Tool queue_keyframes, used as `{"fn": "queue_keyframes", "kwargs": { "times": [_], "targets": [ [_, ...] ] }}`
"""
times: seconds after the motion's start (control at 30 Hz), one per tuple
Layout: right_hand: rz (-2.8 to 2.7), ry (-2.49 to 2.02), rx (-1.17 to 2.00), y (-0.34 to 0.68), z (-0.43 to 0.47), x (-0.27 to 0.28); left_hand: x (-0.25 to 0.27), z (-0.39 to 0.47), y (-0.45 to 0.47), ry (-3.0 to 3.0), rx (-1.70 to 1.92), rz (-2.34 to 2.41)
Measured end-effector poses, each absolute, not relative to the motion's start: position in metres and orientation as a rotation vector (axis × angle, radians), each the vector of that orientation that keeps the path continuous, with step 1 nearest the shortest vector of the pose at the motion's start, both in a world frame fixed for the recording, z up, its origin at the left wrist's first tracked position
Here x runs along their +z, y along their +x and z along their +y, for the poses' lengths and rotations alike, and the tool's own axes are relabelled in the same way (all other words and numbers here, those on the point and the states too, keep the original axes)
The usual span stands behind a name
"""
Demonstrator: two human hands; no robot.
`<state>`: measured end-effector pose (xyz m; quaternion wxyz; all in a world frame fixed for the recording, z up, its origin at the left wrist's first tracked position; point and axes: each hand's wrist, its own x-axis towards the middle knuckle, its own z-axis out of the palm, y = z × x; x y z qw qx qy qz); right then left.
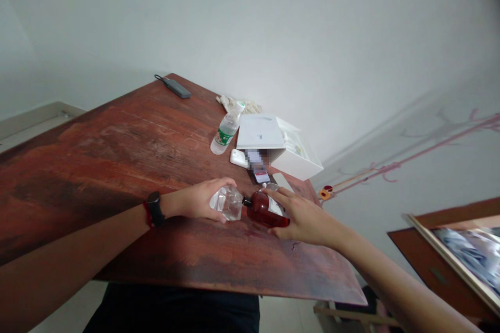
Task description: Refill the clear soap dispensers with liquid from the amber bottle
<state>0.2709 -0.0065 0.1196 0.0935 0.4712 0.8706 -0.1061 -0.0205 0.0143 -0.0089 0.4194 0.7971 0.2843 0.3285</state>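
Fingers of my left hand (205,199) wrap round a small clear plastic bottle (231,204), tilted over the table. My right hand (299,216) grips a red-brown bottle (259,209) with a black neck and a pale label. It is tipped on its side, its neck pointing left at the mouth of the clear bottle. Whether the two mouths touch, I cannot tell. Whether liquid is flowing between them is too small to see. A dark watch (155,209) is on my left wrist.
Beyond my hands a green-labelled water bottle (223,135) stands on the wooden table (128,166). Nearby are a white box (260,132), a lit phone (261,173) and a white rounded device (237,158). A grey device (177,88) lies at the far corner.
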Motion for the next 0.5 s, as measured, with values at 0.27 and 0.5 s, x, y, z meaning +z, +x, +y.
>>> {"fn": "queue_keyframes", "kwargs": {
  "times": [0.27,0.5],
  "targets": [
    [2.552,1.39,-0.282,0.2715,-0.0059,0.1185,-0.011,0.0139,-0.0192,1.958,0.823,0.715],
    [2.576,1.383,-0.303,0.2693,-0.0061,0.1205,-0.0101,0.0133,-0.0193,1.92,0.798,0.695]
  ]
}}
